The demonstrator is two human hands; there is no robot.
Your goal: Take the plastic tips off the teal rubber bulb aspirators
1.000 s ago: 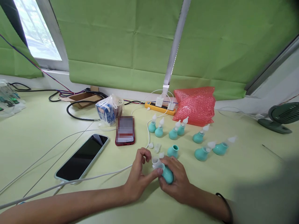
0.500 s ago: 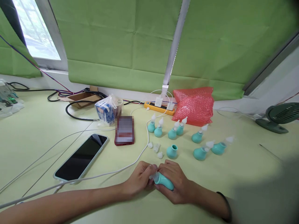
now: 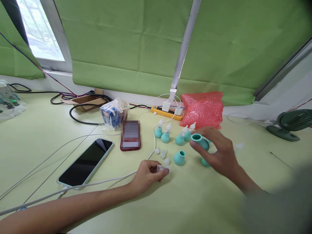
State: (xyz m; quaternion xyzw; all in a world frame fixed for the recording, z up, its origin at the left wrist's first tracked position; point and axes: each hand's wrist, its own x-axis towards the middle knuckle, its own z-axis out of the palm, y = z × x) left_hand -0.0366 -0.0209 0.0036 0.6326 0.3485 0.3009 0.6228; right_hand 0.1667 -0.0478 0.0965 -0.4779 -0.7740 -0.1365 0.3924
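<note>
My right hand is raised over the right side of the group, pinching a teal rubber bulb between thumb and fingers. The bulb's open mouth faces me. Lower and to the left, my left hand grips a clear plastic nozzle just above the table. Beyond the left hand, an open teal bulb stands upright without a nozzle, beside a loose clear piece and small white tips. Several nasal aspirators with clear nozzles stand behind; others are partly hidden by my right hand.
A white cable crosses the table by my left forearm. Two phones, a black-screened one and a red-cased one, lie left. At the back are a yellow power strip, a red bubble-wrap bag and a bagged blue box. A green fan stands right.
The teal bulb and clear nozzle, held together before, are now apart. My right hand has carried the bulb up and to the right; my left hand keeps the nozzle near the same place.
</note>
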